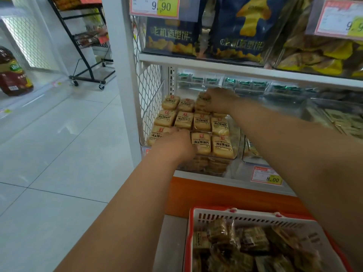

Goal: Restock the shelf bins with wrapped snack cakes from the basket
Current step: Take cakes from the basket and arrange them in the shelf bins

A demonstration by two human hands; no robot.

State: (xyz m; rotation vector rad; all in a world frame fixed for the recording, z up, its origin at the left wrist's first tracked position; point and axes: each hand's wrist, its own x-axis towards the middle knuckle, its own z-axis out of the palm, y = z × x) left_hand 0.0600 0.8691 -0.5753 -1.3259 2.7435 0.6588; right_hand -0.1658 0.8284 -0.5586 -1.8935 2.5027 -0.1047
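Reaching into the clear shelf bin (234, 134) at 12 o'clock, the right hand (218, 101) clutches stacked snack cakes (202, 122); the left hand (174, 144) covers a front cake, grip unclear. The basket (255, 216) at 5 o'clock is cut off.

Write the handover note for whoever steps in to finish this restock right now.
Left hand: resting on the front-row snack cakes in the clear shelf bin; whether it grips one cannot be told.
Right hand: fingers curled round a back-row cake, setting it in place.
Done: the bin holds neat rows of cakes, stacked more than one layer deep.
Left: the red and white basket below the shelf holds many wrapped cakes; move these to the bins.
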